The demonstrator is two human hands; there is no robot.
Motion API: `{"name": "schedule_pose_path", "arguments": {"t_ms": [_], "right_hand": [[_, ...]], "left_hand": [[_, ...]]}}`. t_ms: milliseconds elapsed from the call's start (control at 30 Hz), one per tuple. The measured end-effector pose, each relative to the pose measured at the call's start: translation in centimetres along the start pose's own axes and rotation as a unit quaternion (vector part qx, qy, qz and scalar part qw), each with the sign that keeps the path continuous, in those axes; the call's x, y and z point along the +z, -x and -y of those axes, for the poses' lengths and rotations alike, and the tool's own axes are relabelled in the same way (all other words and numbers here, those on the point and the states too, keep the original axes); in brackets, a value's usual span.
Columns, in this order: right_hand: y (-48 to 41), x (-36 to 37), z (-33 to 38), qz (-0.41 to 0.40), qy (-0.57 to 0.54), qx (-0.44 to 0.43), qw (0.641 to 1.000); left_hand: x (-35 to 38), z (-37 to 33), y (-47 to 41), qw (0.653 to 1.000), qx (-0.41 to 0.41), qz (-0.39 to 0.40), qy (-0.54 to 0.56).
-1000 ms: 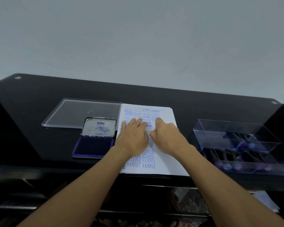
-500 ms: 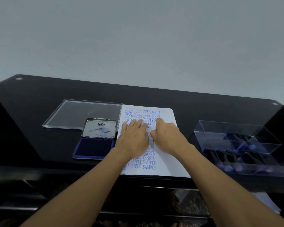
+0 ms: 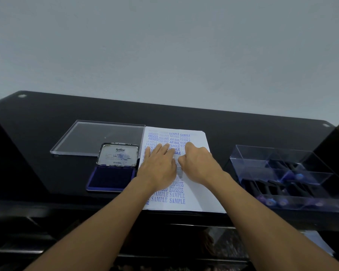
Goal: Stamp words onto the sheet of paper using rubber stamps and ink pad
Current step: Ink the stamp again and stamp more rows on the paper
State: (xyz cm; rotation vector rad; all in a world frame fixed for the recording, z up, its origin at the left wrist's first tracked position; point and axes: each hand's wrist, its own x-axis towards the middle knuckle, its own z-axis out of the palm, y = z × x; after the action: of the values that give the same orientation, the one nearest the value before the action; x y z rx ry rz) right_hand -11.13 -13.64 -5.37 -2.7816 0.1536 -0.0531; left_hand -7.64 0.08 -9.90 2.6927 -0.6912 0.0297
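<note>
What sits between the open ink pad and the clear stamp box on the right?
In the head view, the stamped sheet of paper, with the left hand flat and the right hand curled on it.

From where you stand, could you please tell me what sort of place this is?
Probably an office or home desk: a glossy black tabletop against a plain pale wall, an open blue ink pad, and a clear plastic divided box holding stamps.
</note>
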Motion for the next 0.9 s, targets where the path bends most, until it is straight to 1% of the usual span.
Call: {"name": "schedule_pose_path", "arguments": {"t_ms": [267,900], "right_hand": [[0.4,0.5,-0.2,-0.007,0.009,-0.015,1.000],[0.8,-0.2,0.3,0.009,-0.004,-0.002,1.000]], "left_hand": [[-0.2,-0.2,0.0,1.000,-0.010,0.013,-0.003],[-0.7,-0.4,-0.3,0.999,-0.024,0.030,0.012]]}}
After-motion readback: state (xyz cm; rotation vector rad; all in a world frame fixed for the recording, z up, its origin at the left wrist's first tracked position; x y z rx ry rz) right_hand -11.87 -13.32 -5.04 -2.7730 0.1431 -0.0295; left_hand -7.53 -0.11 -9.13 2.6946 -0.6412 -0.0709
